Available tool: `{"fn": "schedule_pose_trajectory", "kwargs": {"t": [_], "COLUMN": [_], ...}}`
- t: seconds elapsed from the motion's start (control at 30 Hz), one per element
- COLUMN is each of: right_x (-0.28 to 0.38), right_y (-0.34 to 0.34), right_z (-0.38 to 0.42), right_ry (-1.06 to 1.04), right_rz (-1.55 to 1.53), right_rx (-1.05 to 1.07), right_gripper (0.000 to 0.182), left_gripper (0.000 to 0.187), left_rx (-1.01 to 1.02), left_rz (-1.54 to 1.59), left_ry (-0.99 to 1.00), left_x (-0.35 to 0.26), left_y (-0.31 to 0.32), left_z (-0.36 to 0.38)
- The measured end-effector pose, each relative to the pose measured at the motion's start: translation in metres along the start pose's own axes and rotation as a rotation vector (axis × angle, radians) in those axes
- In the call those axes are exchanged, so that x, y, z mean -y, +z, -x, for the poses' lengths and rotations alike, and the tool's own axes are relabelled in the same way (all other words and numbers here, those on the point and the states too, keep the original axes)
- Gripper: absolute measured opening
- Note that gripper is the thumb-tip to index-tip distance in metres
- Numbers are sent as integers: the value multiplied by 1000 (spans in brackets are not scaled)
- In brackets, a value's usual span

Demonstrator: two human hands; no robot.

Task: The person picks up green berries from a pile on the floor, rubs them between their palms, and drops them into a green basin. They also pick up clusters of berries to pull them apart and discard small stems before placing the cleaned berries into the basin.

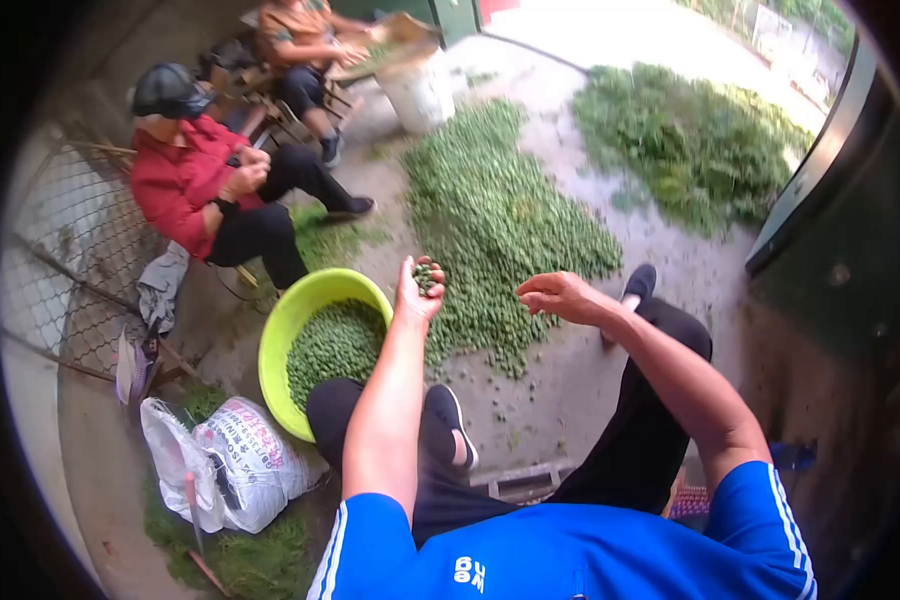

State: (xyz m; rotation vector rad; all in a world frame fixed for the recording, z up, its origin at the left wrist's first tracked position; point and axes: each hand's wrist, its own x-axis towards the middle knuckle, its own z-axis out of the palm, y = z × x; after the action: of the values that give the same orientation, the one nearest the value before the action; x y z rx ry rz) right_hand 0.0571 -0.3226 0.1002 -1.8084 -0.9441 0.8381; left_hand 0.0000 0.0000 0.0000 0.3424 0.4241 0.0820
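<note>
My left hand (414,304) is palm up with its fingers curled round a handful of small green fruits (426,279). To its left, between my leg and a seated person, stands a yellow-green basin (273,350) partly filled with the same kind of fruits (332,350). My right hand (562,298) hangs in the air over the near right edge of a large pile of green fruits (500,215) on the floor. Its fingers stretch towards the left, and I see nothing in them. The fruits are too small to tell their exact kind.
A person in red (185,185) sits at the left, another person (305,60) farther back beside a white bucket (420,95). Leafy green cuttings (680,140) lie by the doorway. A white woven sack (245,460) stands at lower left, below a wire mesh panel (85,240).
</note>
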Motion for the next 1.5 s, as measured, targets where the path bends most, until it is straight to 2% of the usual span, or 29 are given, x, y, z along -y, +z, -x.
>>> {"fn": "schedule_pose_trajectory", "kwargs": {"t": [0.03,0.07,0.1,0.17,0.2,0.27,0.3,0.37,0.4,0.53,0.57,0.63,0.67,0.73,0.77,0.87,0.97,1.1,1.13,1.27,1.43,1.5], "right_x": [-2,-4,65,89,96,91,84,82,98,97,81,95,100,102,94,65,77,88,91,94,95,95], "right_y": [-2,-6,26,48,56,73,82,95,93,77,67,61,60,60,62,73,66,70,71,71,72,71], "right_z": [-18,-35,30,11,-2,-21,-40,-62,-54,-57,-66,-64,-63,-64,-68,-82,-75,-70,-69,-69,-69,-69], "right_ry": [60,12,113,136,112,-17,70,-98,-123,-115,-123,-123,-124,15,19,-83,-36,-77,-27,-141,-338,-338], "right_rz": [-336,-530,-656,-1040,-1036,-1402,-1535,-1599,-1668,-1734,-1838,-1928,-1932,-1772,-1776,-1873,-1963,-1970,-1943,-1901,-1806,-1810], "right_rx": [-42,-89,-143,-239,-228,-203,-338,-397,-371,-454,-356,-387,-388,-597,-598,-312,-262,-224,-261,-203,-93,-90], "right_gripper": [47,48,49,47,47,46,39,39,34,29,26,24,24,11,11,24,28,41,46,41,34,35], "left_gripper": [33,32,31,29,28,28,29,30,33,40,37,36,36,32,32,27,28,27,26,24,22,22], "left_rx": [-22,-8,-1,125,116,27,85,106,90,78,92,119,119,126,124,62,91,132,134,133,142,175], "left_rz": [-41,-81,-22,-50,-99,-156,-181,-279,-385,-544,-594,-839,-843,-1171,-1175,-1061,-992,-1034,-1055,-1165,-1154,-1193], "left_ry": [57,73,65,133,196,300,404,497,620,704,715,868,866,1108,1104,1057,1036,1157,1179,1185,1211,1215], "left_x": [0,2,31,28,28,49,60,75,82,89,89,91,90,90,92,93,85,82,82,84,86,87], "left_y": [28,55,83,115,139,177,181,180,183,197,199,202,202,202,204,205,203,210,211,216,220,224], "left_z": [-7,-14,74,90,107,136,137,140,143,143,138,130,126,120,117,109,106,116,117,127,128,133]}}
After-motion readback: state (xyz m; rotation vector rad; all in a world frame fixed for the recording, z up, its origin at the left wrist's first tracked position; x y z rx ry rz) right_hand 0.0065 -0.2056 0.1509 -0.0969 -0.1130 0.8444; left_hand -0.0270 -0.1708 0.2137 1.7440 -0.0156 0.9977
